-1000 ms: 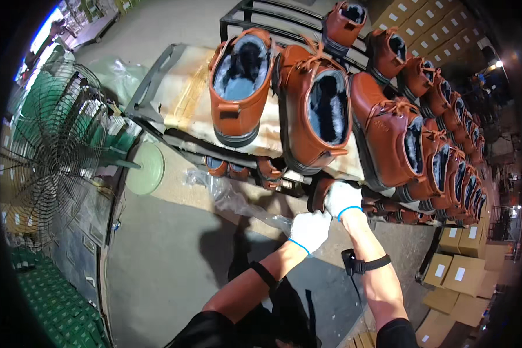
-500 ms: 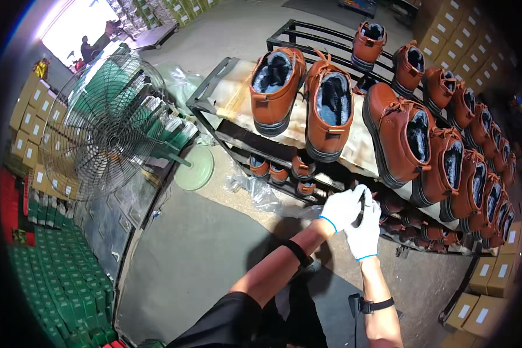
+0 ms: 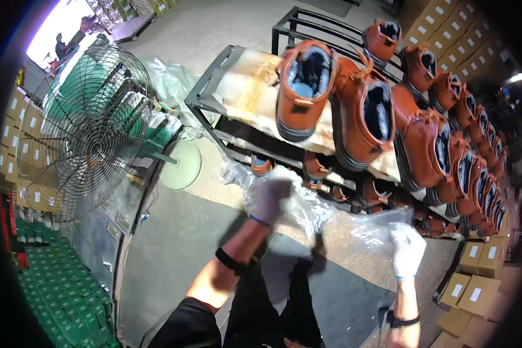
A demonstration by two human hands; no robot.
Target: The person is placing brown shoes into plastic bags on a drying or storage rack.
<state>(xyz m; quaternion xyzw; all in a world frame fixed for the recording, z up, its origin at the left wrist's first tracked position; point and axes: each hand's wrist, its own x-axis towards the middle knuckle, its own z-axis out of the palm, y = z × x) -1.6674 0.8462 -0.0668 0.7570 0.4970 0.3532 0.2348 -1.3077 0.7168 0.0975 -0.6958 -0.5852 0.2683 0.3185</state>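
Observation:
My right hand (image 3: 409,250), in a white glove with a blue cuff edge, is closed on a clear plastic bag (image 3: 380,232) that stretches left from its fingers. To the left, my gloved left hand (image 3: 269,202) is smeared by motion, and its fingers cannot be made out. Crumpled clear plastic (image 3: 313,209) lies right beside it; whether the hand grips it is unclear. Beyond both hands, a brown lined shoe (image 3: 305,87) and another brown shoe (image 3: 368,116) stand on the rack's top (image 3: 238,87).
More brown shoes fill the rack's right side and lower levels. A wire fan (image 3: 95,139) with a round pale green base (image 3: 181,164) stands left. Green boxes (image 3: 64,290) are stacked lower left, cartons (image 3: 475,296) lower right. A grey mat (image 3: 174,261) covers the floor.
My hands, together before, have moved apart: the left to the left, the right to the right. Clear plastic now shows in my right hand. The view has shifted slightly.

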